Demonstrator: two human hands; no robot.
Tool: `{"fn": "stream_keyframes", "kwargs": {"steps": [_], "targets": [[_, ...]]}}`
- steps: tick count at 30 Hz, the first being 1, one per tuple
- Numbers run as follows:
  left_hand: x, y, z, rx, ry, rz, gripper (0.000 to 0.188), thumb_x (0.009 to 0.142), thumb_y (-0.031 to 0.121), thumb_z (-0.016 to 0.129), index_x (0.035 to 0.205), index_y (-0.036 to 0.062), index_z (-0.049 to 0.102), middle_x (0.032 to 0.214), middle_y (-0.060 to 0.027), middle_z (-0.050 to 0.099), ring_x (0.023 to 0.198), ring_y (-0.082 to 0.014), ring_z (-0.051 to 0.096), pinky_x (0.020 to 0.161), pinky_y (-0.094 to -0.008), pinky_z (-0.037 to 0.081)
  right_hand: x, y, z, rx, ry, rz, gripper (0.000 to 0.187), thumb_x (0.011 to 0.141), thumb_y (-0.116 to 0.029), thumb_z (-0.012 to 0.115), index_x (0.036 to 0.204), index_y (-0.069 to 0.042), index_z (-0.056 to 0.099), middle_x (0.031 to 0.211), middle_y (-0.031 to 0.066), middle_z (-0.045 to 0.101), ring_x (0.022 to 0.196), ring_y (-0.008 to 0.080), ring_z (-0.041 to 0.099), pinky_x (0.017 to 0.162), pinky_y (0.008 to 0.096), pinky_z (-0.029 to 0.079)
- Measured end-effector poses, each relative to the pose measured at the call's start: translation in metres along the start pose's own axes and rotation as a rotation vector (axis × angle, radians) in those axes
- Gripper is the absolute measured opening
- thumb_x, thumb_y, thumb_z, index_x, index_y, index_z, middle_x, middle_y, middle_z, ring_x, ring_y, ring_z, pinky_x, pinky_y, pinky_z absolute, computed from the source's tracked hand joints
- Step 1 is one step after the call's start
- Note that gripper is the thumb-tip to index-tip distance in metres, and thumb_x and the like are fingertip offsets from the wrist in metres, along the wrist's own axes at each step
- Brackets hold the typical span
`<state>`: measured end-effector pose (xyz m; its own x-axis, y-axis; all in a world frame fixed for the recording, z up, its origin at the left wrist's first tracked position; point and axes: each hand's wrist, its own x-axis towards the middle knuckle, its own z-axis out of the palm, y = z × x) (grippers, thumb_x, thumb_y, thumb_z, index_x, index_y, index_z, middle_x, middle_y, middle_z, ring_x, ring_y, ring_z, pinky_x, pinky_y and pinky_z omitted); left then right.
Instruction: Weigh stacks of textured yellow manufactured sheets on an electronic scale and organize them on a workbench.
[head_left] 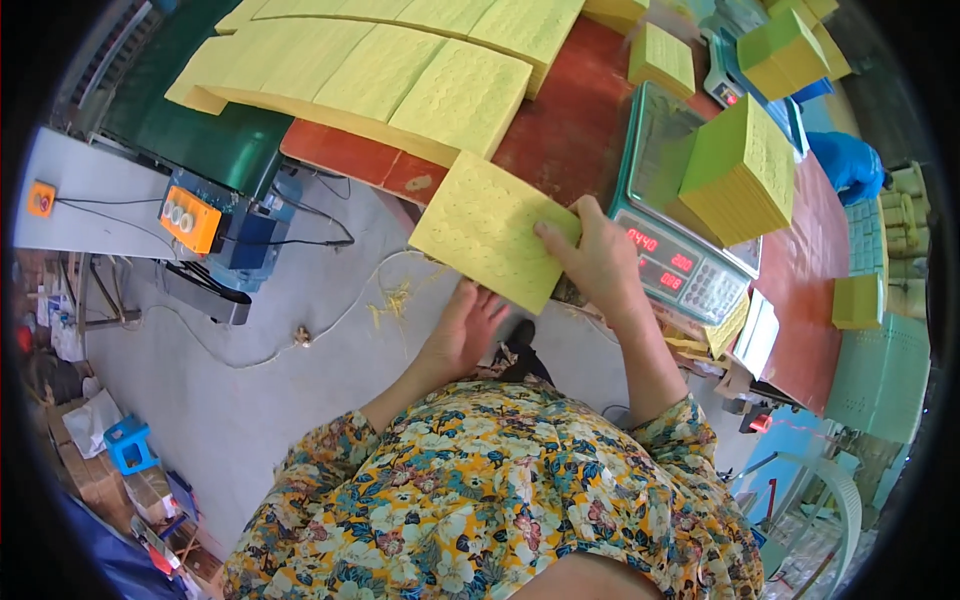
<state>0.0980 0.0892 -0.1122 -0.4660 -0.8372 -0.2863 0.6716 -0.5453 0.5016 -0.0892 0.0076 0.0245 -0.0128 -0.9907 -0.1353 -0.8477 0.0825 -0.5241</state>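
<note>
My right hand [602,262] grips a square of yellow paper [490,232] by its right side, thumb on top and the other fingers mostly out of sight. Rows of small punched marks cover the paper; whether it is one sheet or a thin pile I cannot tell. Just below its lower edge is my left hand [462,335], open, with its fingers apart and pointing up. To the right of my right hand, a green digital scale [668,262] with red lit figures carries a tall stack of the same yellow paper [742,170].
Long rows of yellow paper stacks [400,85] cover the far left of the red table [555,120]. Another scale [735,75] stands at the back right, near a person's blue sleeve [845,165]. An orange control box [190,218] sits left; a cable [215,350] crosses the floor.
</note>
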Motion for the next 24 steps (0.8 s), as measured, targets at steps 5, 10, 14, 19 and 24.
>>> {"fn": "stream_keyframes", "kwargs": {"steps": [5,10,14,19,24], "targets": [[-0.004,0.011,0.027,0.066,0.187,0.238,0.069,0.099,0.06,0.034,0.15,0.0149,0.03,0.151,-0.0076,0.038,0.139,-0.0268,0.037,0.114,-0.0496,0.029,-0.016,0.009,0.013,-0.048,-0.004,-0.037,0.054,0.085,-0.052,0.065,0.104,-0.002,0.054,0.09,0.0227,0.067,0.085,0.0405,0.066,0.072,0.0466,0.051],[-0.012,0.012,0.053,0.088,0.147,0.306,0.066,0.1,0.052,0.041,0.149,0.0097,0.028,0.149,-0.0105,0.039,0.135,-0.0264,0.041,0.111,-0.0444,0.034,-0.009,0.019,0.02,-0.009,0.035,-0.203,0.054,0.086,-0.053,0.061,0.101,-0.001,0.056,0.09,0.0184,0.066,0.082,0.0346,0.068,0.07,0.043,0.054],[0.008,0.0,0.042,0.196,0.336,0.348,0.059,0.099,0.04,0.044,0.147,0.0087,0.031,0.146,-0.0104,0.043,0.134,-0.0265,0.043,0.11,-0.0453,0.036,-0.017,0.033,0.013,0.07,-0.05,-0.3,0.054,0.086,-0.052,0.061,0.103,0.0,0.056,0.095,0.0197,0.066,0.087,0.036,0.067,0.072,0.0441,0.053],[-0.015,-0.026,0.058,0.242,0.407,0.464,0.058,0.097,0.035,0.046,0.146,0.0054,0.034,0.144,-0.0105,0.045,0.132,-0.0265,0.044,0.11,-0.045,0.036,-0.035,0.081,-0.014,0.319,-0.157,-0.319,0.057,0.089,-0.05,0.059,0.114,0.0,0.056,0.102,0.0237,0.065,0.092,0.039,0.064,0.081,0.0472,0.051],[-0.061,-0.029,0.118,0.137,0.194,0.461,0.059,0.097,0.036,0.048,0.144,0.0025,0.035,0.142,-0.0137,0.047,0.129,-0.0261,0.048,0.107,-0.044,0.04,-0.049,0.142,-0.04,0.608,-0.326,-0.215,0.065,0.093,-0.046,0.058,0.137,0.0,0.046,0.117,0.0245,0.063,0.101,0.0331,0.066,0.086,0.0419,0.051]]}}
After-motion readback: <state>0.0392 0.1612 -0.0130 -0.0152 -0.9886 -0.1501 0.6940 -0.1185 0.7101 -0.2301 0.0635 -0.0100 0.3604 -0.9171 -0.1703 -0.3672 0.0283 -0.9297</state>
